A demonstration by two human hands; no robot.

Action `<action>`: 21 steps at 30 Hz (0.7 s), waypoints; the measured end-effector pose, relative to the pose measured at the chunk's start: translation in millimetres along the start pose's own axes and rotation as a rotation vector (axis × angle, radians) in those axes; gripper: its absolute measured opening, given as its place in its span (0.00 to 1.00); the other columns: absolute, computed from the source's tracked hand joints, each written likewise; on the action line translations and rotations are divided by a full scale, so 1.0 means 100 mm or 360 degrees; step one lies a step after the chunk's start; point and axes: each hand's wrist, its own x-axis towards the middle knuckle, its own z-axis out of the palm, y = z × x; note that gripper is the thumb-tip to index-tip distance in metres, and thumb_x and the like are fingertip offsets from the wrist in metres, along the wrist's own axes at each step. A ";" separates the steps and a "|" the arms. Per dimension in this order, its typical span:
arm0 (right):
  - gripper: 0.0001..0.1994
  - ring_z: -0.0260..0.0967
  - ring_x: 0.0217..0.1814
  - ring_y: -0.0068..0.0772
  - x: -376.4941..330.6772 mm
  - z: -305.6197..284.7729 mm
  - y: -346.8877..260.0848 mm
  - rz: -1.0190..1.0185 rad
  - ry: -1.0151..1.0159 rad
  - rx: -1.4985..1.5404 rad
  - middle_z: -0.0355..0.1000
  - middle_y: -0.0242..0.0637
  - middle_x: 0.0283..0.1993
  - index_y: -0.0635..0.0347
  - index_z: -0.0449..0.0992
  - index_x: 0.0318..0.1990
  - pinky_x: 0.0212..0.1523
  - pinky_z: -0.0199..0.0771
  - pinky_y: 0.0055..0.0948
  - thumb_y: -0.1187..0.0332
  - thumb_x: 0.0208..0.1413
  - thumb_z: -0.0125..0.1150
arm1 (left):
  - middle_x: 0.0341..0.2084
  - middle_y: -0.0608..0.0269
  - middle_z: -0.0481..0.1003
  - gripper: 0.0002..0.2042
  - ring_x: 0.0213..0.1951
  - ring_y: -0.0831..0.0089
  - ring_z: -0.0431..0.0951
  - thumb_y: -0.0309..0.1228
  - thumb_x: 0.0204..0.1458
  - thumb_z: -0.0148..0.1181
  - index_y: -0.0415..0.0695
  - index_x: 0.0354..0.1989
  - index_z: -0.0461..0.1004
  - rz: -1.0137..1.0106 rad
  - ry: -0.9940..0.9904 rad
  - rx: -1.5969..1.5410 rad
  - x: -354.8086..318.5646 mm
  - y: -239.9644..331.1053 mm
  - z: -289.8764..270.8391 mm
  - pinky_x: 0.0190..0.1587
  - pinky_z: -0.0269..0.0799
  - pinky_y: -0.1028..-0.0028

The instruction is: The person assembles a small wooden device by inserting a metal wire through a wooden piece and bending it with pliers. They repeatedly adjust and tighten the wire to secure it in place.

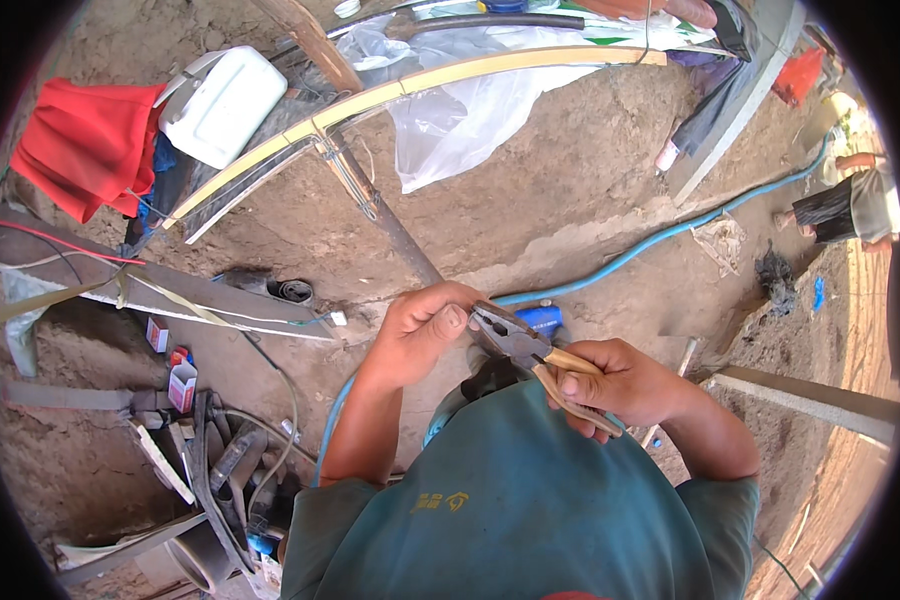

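In my right hand (620, 385) is a pair of pliers (518, 340) with a dark metal head and tan handles. Its fingers wrap round the handles, and the jaws point up and left with a gap between them. My left hand (425, 330) is closed, thumb pressed against the curled fingers, right beside the jaw tips. Whatever it pinches, if anything, is too small or hidden. Behind the left hand a brown wooden pole (400, 235) slants up to a bent yellow strip (450, 72), where wire is wound round the joint.
A blue hose (630, 262) crosses the dirt ground. At the upper left are a red cloth (85, 150) and a white plastic container (228, 108). Clear plastic sheeting (460, 130) hangs under the strip. Scrap (235, 465) lies lower left. Another person (855, 205) is at far right.
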 end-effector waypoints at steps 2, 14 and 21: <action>0.22 0.72 0.22 0.20 0.00 0.03 -0.04 -0.0025 0.0053 0.0034 0.72 0.30 0.25 0.59 0.73 0.43 0.21 0.74 0.22 0.46 0.71 0.57 | 0.39 0.54 0.83 0.18 0.42 0.71 0.82 0.41 0.69 0.59 0.34 0.46 0.79 -0.0054 0.0033 -0.0047 -0.02 -0.03 0.00 0.47 0.77 0.68; 0.18 0.68 0.23 0.17 0.07 0.14 0.05 -0.0099 0.0382 -0.0267 0.69 0.27 0.24 0.57 0.72 0.38 0.22 0.68 0.23 0.51 0.70 0.62 | 0.28 0.62 0.80 0.15 0.32 0.76 0.78 0.37 0.68 0.61 0.35 0.37 0.80 -0.0092 0.0200 -0.0163 -0.04 0.02 0.08 0.38 0.74 0.73; 0.19 0.66 0.28 0.28 0.11 0.16 0.08 -0.0283 0.0528 -0.0610 0.65 0.34 0.27 0.60 0.69 0.33 0.29 0.68 0.33 0.54 0.68 0.65 | 0.22 0.64 0.76 0.12 0.26 0.80 0.73 0.33 0.67 0.63 0.36 0.34 0.81 -0.0292 0.0250 0.0048 -0.08 0.15 0.02 0.31 0.68 0.76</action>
